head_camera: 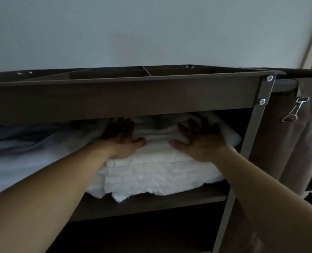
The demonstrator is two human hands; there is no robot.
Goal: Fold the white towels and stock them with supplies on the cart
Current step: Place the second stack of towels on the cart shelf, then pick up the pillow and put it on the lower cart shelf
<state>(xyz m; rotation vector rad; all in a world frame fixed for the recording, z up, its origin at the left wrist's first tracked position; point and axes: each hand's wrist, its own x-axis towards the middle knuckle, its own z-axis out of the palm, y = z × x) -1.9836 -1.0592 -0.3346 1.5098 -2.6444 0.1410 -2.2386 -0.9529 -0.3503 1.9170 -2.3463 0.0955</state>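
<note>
Towels: the folded white terry towels (157,172) lie piled on the middle shelf (151,201) of the dark brown metal cart (115,99), at its right half, with the front edges overhanging the shelf lip.
Left: the left hand (122,137) lies palm down on top of the pile, fingers straight and spread, gripping nothing.
Right: the right hand (199,141) presses the pile's top near its right end, also flat and holding nothing.
Beside: a blurred white-grey heap of linen (23,147) fills the shelf's left part; I cannot tell whether it is folded.
Top: the divided top tray (107,74) hides its contents from this angle.
Progress: several towels look folded and shelved, and this seems to be the settling of a pile. No supplies show, so stocking them probably remains.
</note>
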